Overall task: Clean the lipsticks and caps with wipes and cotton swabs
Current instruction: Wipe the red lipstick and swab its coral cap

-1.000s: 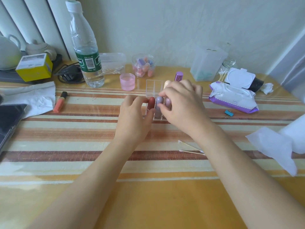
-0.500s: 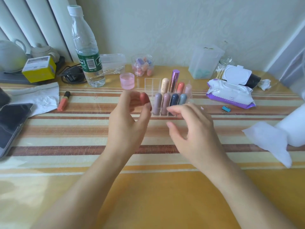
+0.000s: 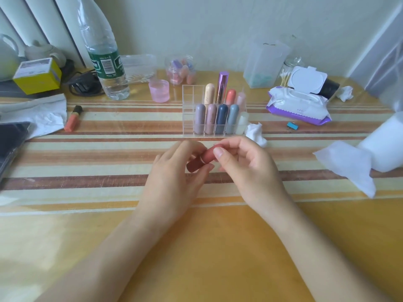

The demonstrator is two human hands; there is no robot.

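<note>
A dark red lipstick [image 3: 201, 159] lies tilted between both hands just above the striped table. My left hand [image 3: 174, 177] grips its lower body with thumb and fingers. My right hand [image 3: 246, 168] pinches its capped upper end. Behind them a clear acrylic organiser [image 3: 187, 118] holds several capped lipsticks upright. An open pack of wet wipes [image 3: 298, 105] lies to the right, and a glass jar of cotton swabs [image 3: 285, 77] stands behind it. A crumpled used wipe [image 3: 256, 134] rests beside the organiser.
A water bottle [image 3: 104, 62], a pink cup [image 3: 159, 90] and a jar of sponges [image 3: 181, 70] stand at the back. An orange lipstick [image 3: 73, 118] and a tissue [image 3: 37, 114] lie left. A white wipe [image 3: 346, 164] and a paper roll [image 3: 386, 144] sit right.
My left hand drew the red lipstick out of the organiser and toward me. My right hand left the organiser and took hold of the lipstick's upper end.
</note>
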